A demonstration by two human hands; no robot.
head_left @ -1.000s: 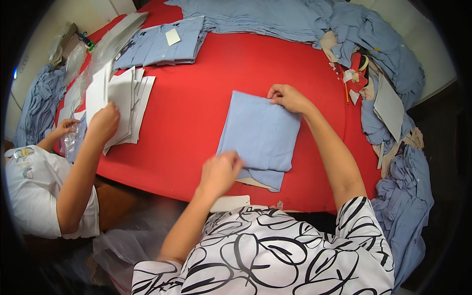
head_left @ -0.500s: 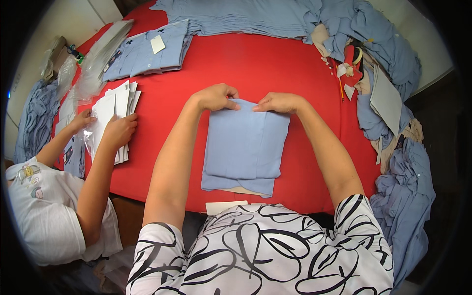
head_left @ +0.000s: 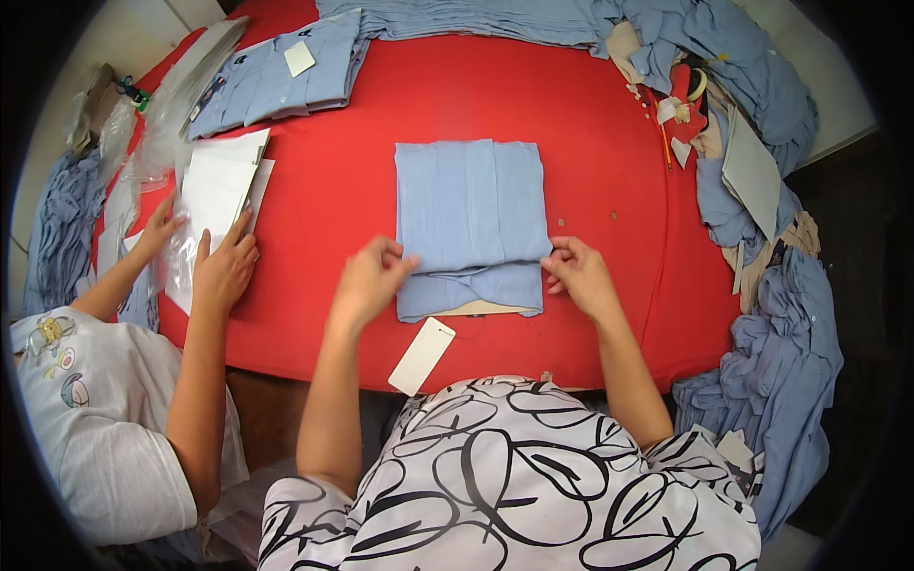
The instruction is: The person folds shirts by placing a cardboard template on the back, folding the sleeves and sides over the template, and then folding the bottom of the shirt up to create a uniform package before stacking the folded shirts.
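A light blue shirt (head_left: 471,205), folded into a rectangle, lies flat on the red-covered table in front of me. Along its near end, a flap of cloth shows below the upper fold, with a strip of cream board or lining at the rim. My left hand (head_left: 369,284) is at the shirt's left edge, thumb on the cloth and fingers curled. At the right edge, my right hand (head_left: 581,278) pinches the fold between thumb and fingers. Just below the shirt, a white hang tag (head_left: 423,357) rests near the table's front edge.
To the left, a co-worker's hands (head_left: 226,276) touch a stack of white cards (head_left: 222,181). Beyond are folded blue shirts (head_left: 286,81) and clear plastic bags (head_left: 176,114). Blue garments (head_left: 781,352) heap along the right; red tape dispenser (head_left: 684,100) and pencil (head_left: 664,133) lie at the back right.
Both my hands have moved from the shirt's far edge to its near side edges. The shirt lies farther from me and squarer. More of the hang tag shows. The co-worker's cards are more even.
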